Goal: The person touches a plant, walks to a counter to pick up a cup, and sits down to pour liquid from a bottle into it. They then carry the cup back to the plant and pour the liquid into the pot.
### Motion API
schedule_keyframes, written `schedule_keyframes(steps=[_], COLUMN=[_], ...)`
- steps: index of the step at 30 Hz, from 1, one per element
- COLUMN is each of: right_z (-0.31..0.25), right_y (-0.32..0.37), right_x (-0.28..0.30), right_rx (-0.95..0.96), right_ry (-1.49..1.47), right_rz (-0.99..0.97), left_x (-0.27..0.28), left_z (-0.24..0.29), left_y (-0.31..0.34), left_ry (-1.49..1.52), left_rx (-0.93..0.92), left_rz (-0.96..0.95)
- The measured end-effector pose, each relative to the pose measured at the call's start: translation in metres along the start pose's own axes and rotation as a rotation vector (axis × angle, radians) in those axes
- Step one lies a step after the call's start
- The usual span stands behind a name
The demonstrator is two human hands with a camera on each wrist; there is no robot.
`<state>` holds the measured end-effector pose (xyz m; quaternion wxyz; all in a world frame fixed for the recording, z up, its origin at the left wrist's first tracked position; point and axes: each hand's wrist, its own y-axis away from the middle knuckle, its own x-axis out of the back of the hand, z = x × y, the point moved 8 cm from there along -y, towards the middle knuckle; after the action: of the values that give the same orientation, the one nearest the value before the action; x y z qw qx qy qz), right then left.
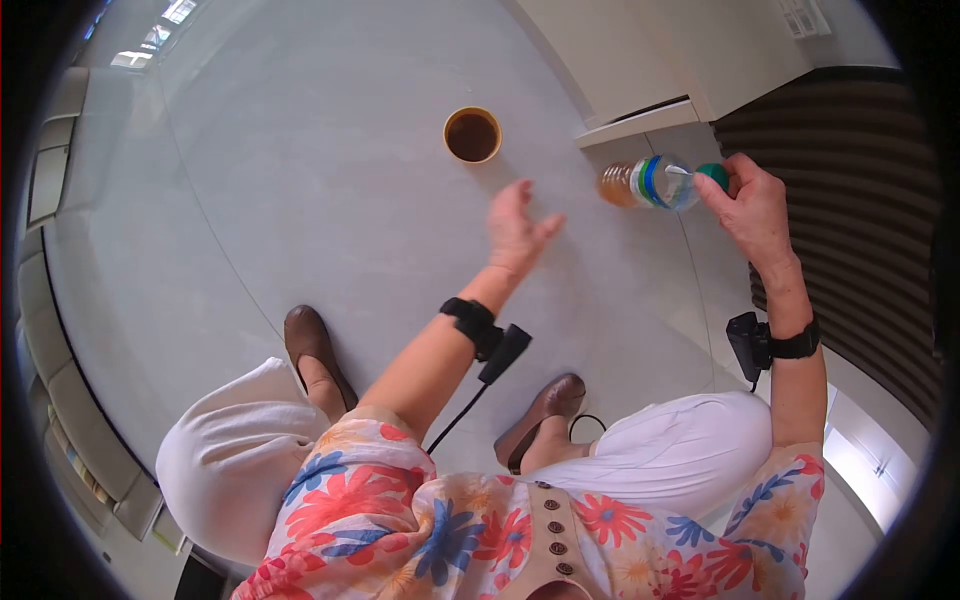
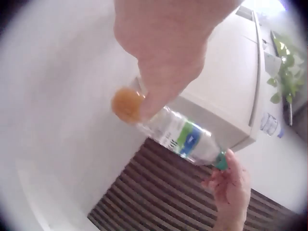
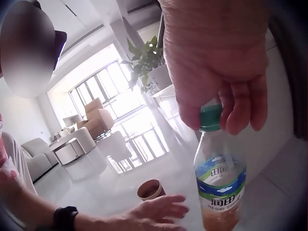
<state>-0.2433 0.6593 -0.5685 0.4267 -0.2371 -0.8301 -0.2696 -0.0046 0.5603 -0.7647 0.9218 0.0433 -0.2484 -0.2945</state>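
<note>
Right hand (image 1: pixel 755 212) pinching the green cap (image 1: pixel 713 178)! Clear bottle (image 3: pixel 220 168), blue-green label (image 3: pixel 220 187), amber liquid (image 3: pixel 221 219) down low; left hand (image 1: pixel 517 232) free, fingers extended!

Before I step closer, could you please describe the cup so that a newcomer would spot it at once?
In the head view, start with the pale floor, then find the left hand over it. The cup stands there, above and slightly left of that hand in the picture. Unlike the capped bottle in the right hand, it is open-topped, yellowish round the edge and dark brown inside.
</note>
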Motion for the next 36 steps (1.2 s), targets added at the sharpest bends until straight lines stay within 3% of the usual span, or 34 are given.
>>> schedule_keyframes(steps=[2,3,5,9,17,20,27,32,36], right_z=[-0.007,-0.004,0.005,0.015,0.004,0.002,0.008,0.015,0.045], right_y=[0.0,-0.001,-0.003,-0.004,0.003,0.002,0.0,0.002,-0.006], right_x=[0.005,0.003,0.001,0.006,0.017,0.017,0.016,0.016,0.011], right_rx=[0.11,0.112,0.073,0.022,-0.015,-0.01,0.032,-0.1,-0.041], right_ry=[0.136,0.139,0.117,0.04,0.004,0.031,-0.036,-0.168,-0.039], right_rz=[0.121,0.127,0.144,0.202,0.199,0.182,0.166,0.122,0.114], left_x=[0.036,0.048,0.082,0.104,0.103,0.101,0.107,0.103,0.099], left_z=[-0.026,-0.029,-0.021,0.002,0.029,0.034,0.045,0.055,0.051], left_y=[-0.006,-0.012,-0.026,-0.047,-0.065,-0.067,-0.069,-0.07,-0.07], left_ry=[-0.04,-0.036,-0.103,-0.176,-0.064,-0.053,-0.01,-0.046,0.001], left_rx=[0.216,0.209,0.07,-0.147,-0.23,-0.172,-0.162,-0.26,-0.302], left_rz=[0.048,0.049,0.266,0.372,0.207,0.128,0.145,0.143,0.152])
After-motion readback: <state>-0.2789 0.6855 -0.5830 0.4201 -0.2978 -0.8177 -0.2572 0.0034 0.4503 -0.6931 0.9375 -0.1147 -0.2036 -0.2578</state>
